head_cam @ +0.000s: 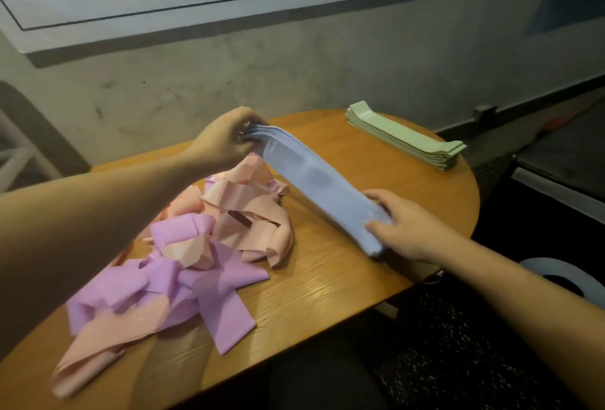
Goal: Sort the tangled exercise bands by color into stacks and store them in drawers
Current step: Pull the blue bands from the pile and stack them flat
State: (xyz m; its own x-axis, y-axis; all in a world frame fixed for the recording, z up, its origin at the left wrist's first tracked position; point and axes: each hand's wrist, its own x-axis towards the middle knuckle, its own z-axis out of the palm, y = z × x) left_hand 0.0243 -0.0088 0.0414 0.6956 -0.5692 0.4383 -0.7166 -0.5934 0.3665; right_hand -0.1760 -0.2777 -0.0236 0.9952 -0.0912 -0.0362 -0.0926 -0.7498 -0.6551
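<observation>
A stack of flat blue bands (314,184) stretches diagonally above the wooden table (327,282). My left hand (226,138) pinches its far end, lifted off the table. My right hand (402,226) grips its near end, which sits low by the table's right edge. A tangled heap of peach bands (252,213) and purple bands (203,282) lies at the left, partly under my left forearm. A neat stack of green bands (406,136) rests at the table's far right.
A grey concrete wall with a white board stands right behind the table. A dark cabinet top (563,154) sits to the right. A white stool (563,275) is low at the right, below the table edge.
</observation>
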